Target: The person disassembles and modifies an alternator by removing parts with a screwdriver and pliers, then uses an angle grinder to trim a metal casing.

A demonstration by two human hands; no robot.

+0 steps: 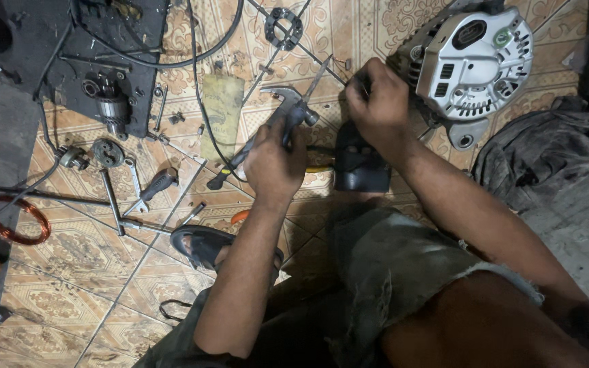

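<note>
My left hand [274,160] grips the handle of a claw hammer [293,109], whose metal head is raised above the tiled floor. My right hand [376,102] pinches a thin metal rod or punch [319,76] that slants up to the left, close to the hammer head. Below my right hand sits a dark block-shaped part [359,167] on the floor, partly hidden by the wrist. A silver alternator housing [475,61] lies just right of my right hand.
Black cables [199,88], a round metal ring [283,28], a rotor shaft [110,102], wrenches and a screwdriver [151,187] lie at the left. A copper wire coil [15,218] is at far left. A grey rag [547,157] sits right; my sandalled foot [202,245] is below.
</note>
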